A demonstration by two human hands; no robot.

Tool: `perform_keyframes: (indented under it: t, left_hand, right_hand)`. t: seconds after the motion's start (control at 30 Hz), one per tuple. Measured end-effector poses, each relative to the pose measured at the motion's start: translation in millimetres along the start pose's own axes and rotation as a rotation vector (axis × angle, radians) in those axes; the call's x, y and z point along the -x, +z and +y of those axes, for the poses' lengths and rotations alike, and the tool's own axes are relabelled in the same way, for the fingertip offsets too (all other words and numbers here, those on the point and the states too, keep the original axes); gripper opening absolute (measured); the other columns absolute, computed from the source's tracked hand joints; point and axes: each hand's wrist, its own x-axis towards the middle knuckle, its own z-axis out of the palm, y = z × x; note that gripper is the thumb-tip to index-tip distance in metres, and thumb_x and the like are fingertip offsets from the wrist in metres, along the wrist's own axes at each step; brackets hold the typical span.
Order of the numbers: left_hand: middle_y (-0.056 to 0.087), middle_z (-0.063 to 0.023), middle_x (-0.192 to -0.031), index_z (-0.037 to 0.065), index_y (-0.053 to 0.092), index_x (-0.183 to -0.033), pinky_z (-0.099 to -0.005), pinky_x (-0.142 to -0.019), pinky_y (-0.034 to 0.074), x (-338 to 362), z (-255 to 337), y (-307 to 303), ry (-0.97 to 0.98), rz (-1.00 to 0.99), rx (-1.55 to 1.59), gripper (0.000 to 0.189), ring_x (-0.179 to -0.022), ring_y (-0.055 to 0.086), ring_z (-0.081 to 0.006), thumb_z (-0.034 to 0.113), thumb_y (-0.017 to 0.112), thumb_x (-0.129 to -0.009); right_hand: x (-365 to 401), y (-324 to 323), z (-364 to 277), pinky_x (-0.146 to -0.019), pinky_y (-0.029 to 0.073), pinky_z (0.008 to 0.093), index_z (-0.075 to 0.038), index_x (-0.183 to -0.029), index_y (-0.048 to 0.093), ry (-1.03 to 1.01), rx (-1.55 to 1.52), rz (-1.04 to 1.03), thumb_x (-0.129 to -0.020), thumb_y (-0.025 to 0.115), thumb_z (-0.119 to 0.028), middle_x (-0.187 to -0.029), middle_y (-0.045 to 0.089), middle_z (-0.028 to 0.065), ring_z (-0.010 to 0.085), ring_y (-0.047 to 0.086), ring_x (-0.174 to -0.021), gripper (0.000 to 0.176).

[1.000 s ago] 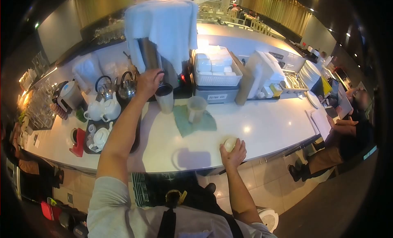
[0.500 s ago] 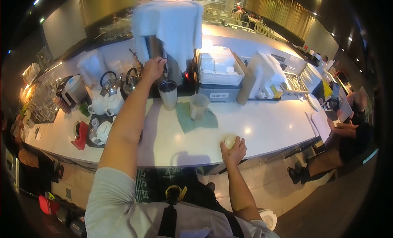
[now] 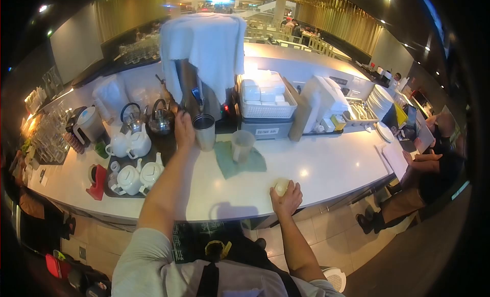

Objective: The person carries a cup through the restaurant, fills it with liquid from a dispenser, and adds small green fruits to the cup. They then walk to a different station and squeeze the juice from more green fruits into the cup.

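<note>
My left hand (image 3: 184,129) is at the left side of a tall metal cup (image 3: 205,134), fingers stretched upward close to its rim. The cup stands upright below the tap (image 3: 196,94) of a dispenser draped with a white towel (image 3: 209,42). My right hand (image 3: 287,199) rests at the front of the counter, fingers curled around a small pale round thing (image 3: 280,186), partly hidden by the hand. Between my hands, a translucent plastic jug (image 3: 242,145) stands on a folded green cloth (image 3: 225,163).
White teapots (image 3: 128,180) and steel kettles (image 3: 159,122) stand on the left, near a red holder (image 3: 97,183). Behind the jug, a white basket (image 3: 265,110) tops a grey box (image 3: 264,131). Cutlery (image 3: 360,111) and stacked plates (image 3: 378,100) are farther right, near another person (image 3: 434,159).
My left hand has let go of the tap handle and come down beside the metal cup. My right hand still holds the pale round thing. The view has shifted slightly.
</note>
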Motion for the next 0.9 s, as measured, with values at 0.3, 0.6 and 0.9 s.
perform_keyframes:
  t: [0.3, 0.6, 0.9]
  left_hand:
    - [0.057, -0.0219, -0.132, 0.0, 0.043, -0.14, -0.0427, -0.105, 0.041, 108.7, -75.0, 3.6, -0.073, -0.223, -0.296, 0.084, -0.124, 0.055, -0.0357, 0.04, 0.078, -0.075]
    - [0.066, -0.0179, -0.114, 0.001, 0.055, -0.127, -0.0466, -0.094, 0.045, 96.6, -71.4, 9.8, -0.006, -0.207, -0.376, 0.063, -0.108, 0.06, -0.037, 0.03, 0.08, -0.076]
    - [0.062, -0.0229, -0.121, -0.004, 0.053, -0.128, -0.047, -0.097, 0.044, 94.5, -65.9, 6.9, -0.038, -0.251, -0.41, 0.066, -0.114, 0.058, -0.0385, 0.034, 0.078, -0.081]
  right_hand:
    - [-2.8, -8.9, -9.0, -0.106, 0.033, 0.0545, -0.004, -0.137, 0.048, -0.002, 0.015, -0.066, -0.074, 0.078, -0.046, -0.143, 0.042, 0.0262, 0.0444, 0.041, -0.128, 0.082]
    - [-3.1, 3.2, -2.9, -0.104, 0.035, 0.0554, -0.004, -0.137, 0.048, -0.03, 0.052, -0.014, -0.074, 0.08, -0.044, -0.142, 0.043, 0.0254, 0.0447, 0.042, -0.127, 0.082]
    - [-10.0, -10.5, -14.0, -0.104, 0.034, 0.0557, -0.003, -0.137, 0.048, 0.006, 0.023, -0.154, -0.074, 0.08, -0.043, -0.142, 0.042, 0.0268, 0.0454, 0.041, -0.127, 0.081]
